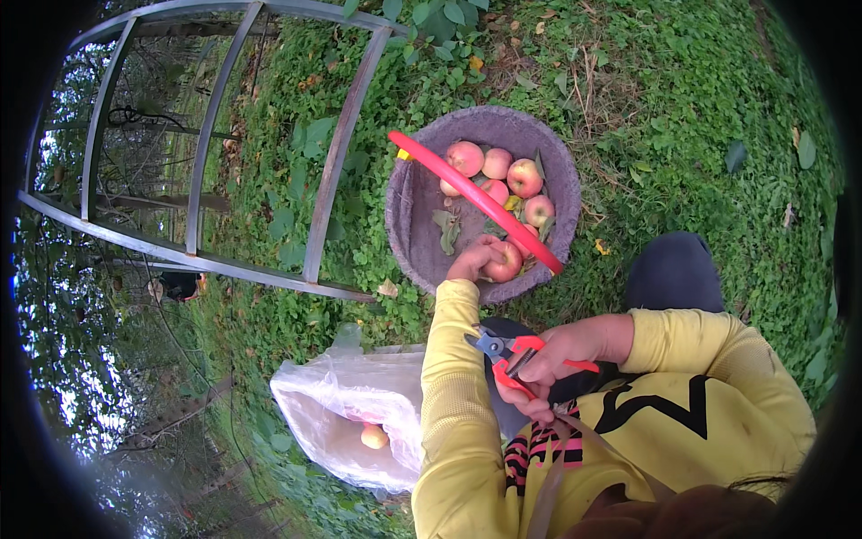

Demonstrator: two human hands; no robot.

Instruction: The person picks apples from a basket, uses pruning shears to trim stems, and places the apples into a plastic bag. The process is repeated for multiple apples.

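Observation:
My left hand point(475, 259) reaches into a fabric-lined round basket point(566, 168) and has its fingers around a pink-red apple point(505, 264) near the rim closest to me. Several more apples point(524, 178) lie in the basket among loose green leaves point(447, 230). The basket's red handle point(465, 185) arches over them and partly covers some. Close to my body, my right hand point(549, 364) grips red-handled pruning shears point(502, 350), their blades pointing left past my left forearm. The spring between the shears' handles is visible.
A box lined with clear plastic point(323, 404) stands left of my left arm, with a pale apple point(374, 436) inside. A metal ladder point(343, 155) extends across the upper left. My knee point(673, 273) is right of the basket. Farther left, a person point(178, 286) is partly visible among trees.

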